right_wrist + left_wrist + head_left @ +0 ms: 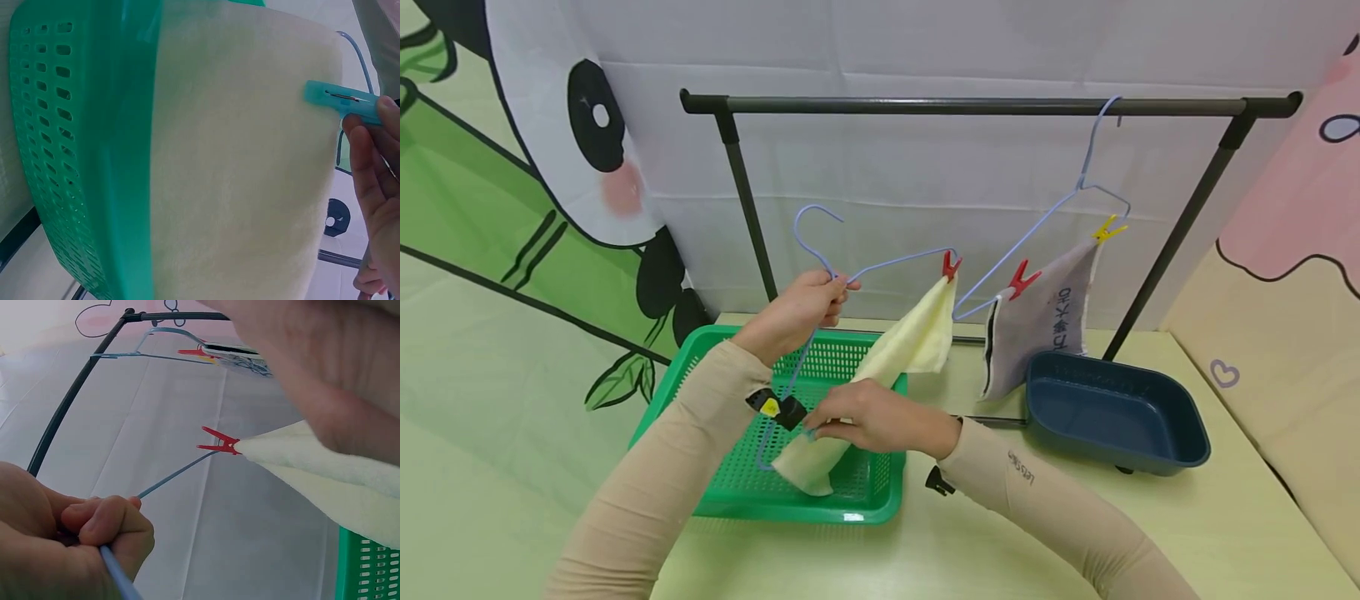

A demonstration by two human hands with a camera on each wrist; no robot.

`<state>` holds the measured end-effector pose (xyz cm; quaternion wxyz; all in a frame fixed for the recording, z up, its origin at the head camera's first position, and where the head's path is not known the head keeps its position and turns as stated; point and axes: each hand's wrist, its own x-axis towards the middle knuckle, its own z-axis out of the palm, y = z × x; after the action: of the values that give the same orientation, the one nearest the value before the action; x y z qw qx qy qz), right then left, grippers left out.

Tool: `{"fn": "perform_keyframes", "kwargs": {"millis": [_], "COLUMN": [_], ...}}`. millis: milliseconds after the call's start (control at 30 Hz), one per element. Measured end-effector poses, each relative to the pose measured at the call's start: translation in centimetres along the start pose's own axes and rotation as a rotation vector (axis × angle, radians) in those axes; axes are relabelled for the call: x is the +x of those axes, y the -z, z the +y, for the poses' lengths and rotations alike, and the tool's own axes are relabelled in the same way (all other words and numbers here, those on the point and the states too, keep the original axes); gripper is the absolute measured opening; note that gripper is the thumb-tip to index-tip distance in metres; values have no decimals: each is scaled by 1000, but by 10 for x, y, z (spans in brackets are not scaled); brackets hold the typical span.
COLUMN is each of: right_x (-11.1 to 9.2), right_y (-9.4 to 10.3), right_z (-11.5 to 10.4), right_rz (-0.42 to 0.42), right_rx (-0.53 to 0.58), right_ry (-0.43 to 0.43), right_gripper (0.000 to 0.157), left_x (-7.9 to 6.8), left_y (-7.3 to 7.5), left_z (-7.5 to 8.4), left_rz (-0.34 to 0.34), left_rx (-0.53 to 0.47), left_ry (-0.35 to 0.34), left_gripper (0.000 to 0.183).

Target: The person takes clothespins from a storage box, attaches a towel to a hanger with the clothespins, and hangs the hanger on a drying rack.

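Observation:
My left hand (pixel 797 312) grips a light blue wire hanger (pixel 901 261) just below its hook. From the hanger's far end hangs a pale yellow cloth (pixel 917 333), held there by a red clothespin (pixel 951 265). Lower down, my right hand (pixel 880 417) pinches a light blue clothespin (pixel 340 100) whose tip overlaps the cloth's edge in the right wrist view. The hanger's near arm slants down over the green basket (pixel 891 500), partly hidden by my left wrist. The cloth's lower part also lies above that basket.
A dark metal rack (pixel 910 106) spans the back. On its right hangs another blue hanger (pixel 1030 235), with a grey cloth (pixel 1037 325) pinned by a red clothespin (pixel 1021 279) and a yellow clothespin (pixel 1108 229). A dark blue tub (pixel 1120 417) stands at the table's right.

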<state>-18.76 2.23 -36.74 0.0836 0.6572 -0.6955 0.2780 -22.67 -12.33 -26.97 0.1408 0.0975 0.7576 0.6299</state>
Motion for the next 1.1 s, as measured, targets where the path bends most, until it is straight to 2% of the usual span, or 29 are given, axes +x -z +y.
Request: {"fn": "perform_keyframes", "kwargs": {"millis": [400, 700, 1100], "right_x": [4, 5, 5], "right_y": [0, -1, -2], "right_z": [-3, -3, -2], "right_rz": [-42, -48, -16], "right_rx": [-58, -67, -109], "right_ry": [18, -18, 53], "right_gripper": [11, 9, 7], "left_x": [0, 0, 0], "left_y": [-1, -3, -2], "left_z": [1, 2, 1], "left_rz": [6, -7, -1], "left_rx": [12, -4, -7], "left_ry": [20, 19, 19], "left_gripper": [23, 23, 23]}}
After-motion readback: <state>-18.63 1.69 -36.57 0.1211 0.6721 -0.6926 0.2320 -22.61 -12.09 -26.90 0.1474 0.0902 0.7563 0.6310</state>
